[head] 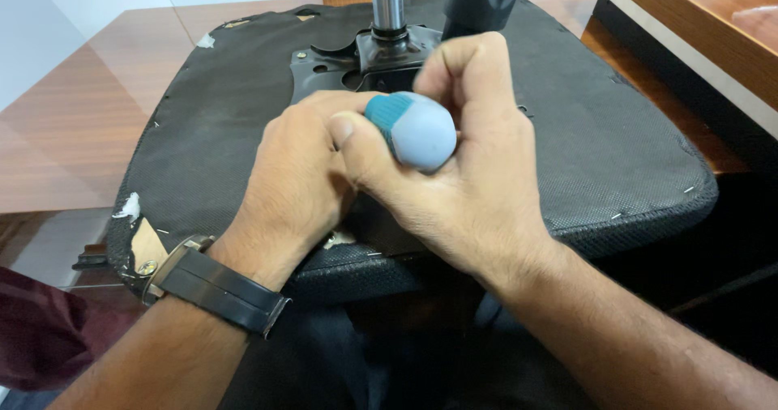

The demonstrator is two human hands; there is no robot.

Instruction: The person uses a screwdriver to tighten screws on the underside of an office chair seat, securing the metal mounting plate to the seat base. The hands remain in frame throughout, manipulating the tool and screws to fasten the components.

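Screwdriver handle (pixel 415 129) clamped in right hand (pixel 470 183), left hand (pixel 300 179) curled just beside, touching

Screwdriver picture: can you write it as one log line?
right hand: gripping screwdriver handle | left hand: bracing beside it | under: upturned chair seat

**One head-worn view, looking down and forward**

The single camera sits on the person's head, tilted down over an upturned chair seat (pixel 243 110) close below. Both forearms enter from the bottom edge. The wooden floor (pixel 73 126) fills the far background.
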